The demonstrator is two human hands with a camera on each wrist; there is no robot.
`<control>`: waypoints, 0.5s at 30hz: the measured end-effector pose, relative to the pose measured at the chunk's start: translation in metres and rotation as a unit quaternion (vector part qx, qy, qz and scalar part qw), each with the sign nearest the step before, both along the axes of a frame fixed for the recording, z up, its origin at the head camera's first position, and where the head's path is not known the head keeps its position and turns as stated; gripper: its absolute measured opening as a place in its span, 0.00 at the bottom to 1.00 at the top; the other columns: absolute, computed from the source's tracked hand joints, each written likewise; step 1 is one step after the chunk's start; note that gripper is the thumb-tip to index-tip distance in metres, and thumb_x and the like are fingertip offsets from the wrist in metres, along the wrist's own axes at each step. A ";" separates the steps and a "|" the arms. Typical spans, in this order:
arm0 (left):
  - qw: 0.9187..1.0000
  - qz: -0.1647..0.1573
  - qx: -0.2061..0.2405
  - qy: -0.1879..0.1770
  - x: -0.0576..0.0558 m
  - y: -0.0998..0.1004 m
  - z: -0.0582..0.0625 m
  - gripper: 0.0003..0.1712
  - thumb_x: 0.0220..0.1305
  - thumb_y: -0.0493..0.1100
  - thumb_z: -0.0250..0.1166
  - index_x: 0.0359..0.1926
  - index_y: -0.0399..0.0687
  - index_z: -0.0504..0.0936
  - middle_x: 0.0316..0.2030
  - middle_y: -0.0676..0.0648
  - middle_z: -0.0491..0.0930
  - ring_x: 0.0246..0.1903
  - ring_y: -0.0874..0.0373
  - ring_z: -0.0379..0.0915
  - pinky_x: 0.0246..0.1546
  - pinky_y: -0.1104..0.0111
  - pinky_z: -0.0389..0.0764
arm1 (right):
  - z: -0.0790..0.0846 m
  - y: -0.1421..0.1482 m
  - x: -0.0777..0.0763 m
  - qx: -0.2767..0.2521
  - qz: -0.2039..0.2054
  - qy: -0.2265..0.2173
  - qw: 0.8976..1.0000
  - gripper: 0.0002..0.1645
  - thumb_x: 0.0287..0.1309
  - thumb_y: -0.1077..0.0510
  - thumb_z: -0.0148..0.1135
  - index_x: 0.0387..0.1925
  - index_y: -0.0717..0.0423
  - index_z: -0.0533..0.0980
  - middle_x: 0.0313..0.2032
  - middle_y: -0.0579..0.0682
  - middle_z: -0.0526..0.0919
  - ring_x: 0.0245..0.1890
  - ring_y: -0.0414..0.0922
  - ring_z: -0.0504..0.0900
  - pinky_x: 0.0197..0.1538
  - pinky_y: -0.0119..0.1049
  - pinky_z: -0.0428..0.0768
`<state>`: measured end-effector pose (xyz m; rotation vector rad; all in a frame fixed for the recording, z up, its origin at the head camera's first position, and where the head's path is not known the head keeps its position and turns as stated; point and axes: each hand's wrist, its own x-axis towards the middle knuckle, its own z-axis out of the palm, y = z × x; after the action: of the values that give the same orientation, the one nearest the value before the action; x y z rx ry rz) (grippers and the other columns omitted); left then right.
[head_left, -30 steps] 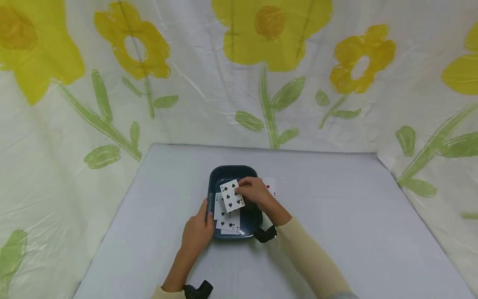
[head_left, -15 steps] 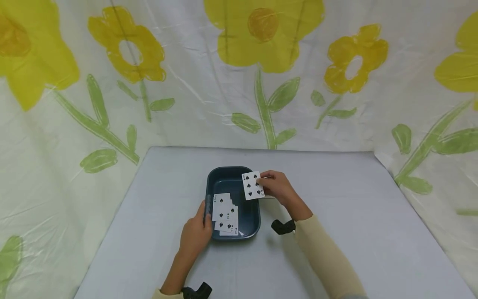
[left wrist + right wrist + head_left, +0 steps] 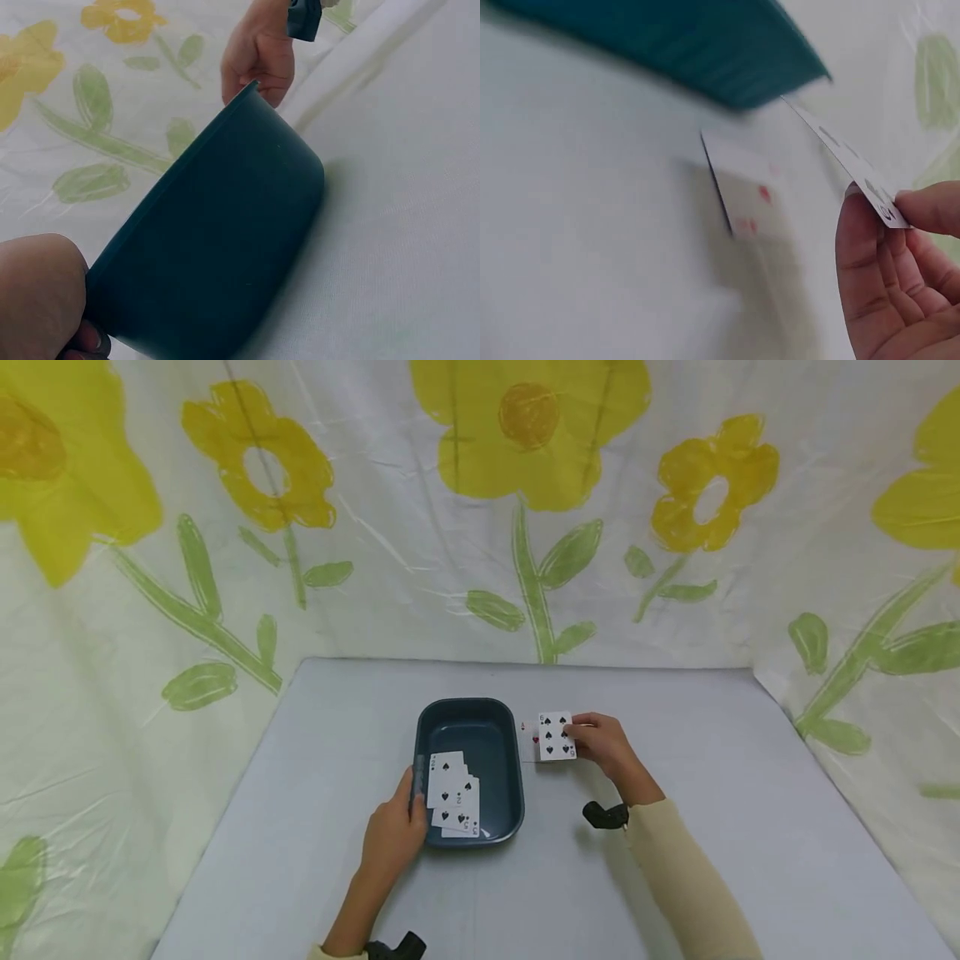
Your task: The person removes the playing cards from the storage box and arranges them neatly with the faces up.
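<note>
My left hand (image 3: pixel 393 832) grips the left side of a dark blue rectangular tray (image 3: pixel 508 718); in the left wrist view its fingers hold the tray's edge at the lower left. Several spade cards (image 3: pixel 447 770) lie overlapped face up in the tray's left front part. To the right of the tray, my right hand (image 3: pixel 602 746) pinches a six of spades playing card (image 3: pixel 553 737) between thumb and fingers, clear of the table in the right wrist view. Under it, a red-suited card (image 3: pixel 742 195) lies face up beside the tray, partly covered in the head view.
A pale cloth covers the table (image 3: pixel 675 760). Behind it hangs a white sheet (image 3: pixel 405 610) with yellow flowers and green leaves. A dark wrist device (image 3: pixel 604 816) sits at the right wrist.
From above the tray, my right hand has carried the six of spades rightward, past the rim, to over the red-suited card. The left hand stays on the tray.
</note>
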<state>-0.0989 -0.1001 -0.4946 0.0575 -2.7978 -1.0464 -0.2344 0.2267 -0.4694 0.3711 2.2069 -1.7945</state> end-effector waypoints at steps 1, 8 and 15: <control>1.000 -0.001 0.000 0.003 0.000 0.000 0.000 0.31 0.72 0.39 0.56 0.71 0.28 0.64 0.47 0.32 0.83 0.27 0.55 0.74 0.31 0.60 0.75 | -0.001 0.004 -0.002 0.005 -0.004 -0.004 1.000 0.24 0.68 0.60 0.61 0.61 0.68 0.72 0.55 0.63 0.78 0.42 0.46 0.81 0.45 0.36 0.80; 1.000 0.001 0.001 0.005 0.001 0.000 0.003 0.31 0.72 0.39 0.56 0.71 0.29 0.63 0.49 0.32 0.82 0.28 0.55 0.74 0.32 0.61 0.75 | -0.008 0.018 -0.012 0.046 -0.021 -0.014 0.999 0.23 0.68 0.60 0.61 0.60 0.68 0.73 0.53 0.62 0.79 0.40 0.45 0.80 0.41 0.34 0.80; 1.000 -0.002 0.000 -0.004 0.001 0.001 0.002 0.30 0.72 0.38 0.56 0.70 0.27 0.64 0.49 0.31 0.82 0.28 0.55 0.75 0.32 0.61 0.75 | -0.017 0.023 -0.014 0.083 -0.029 -0.024 0.996 0.21 0.66 0.60 0.62 0.56 0.68 0.74 0.50 0.62 0.80 0.37 0.46 0.80 0.36 0.33 0.78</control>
<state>-0.0980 -0.0995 -0.4926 0.0569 -2.8053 -1.0490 -0.2484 0.2495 -0.4861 0.5128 2.3408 -1.6155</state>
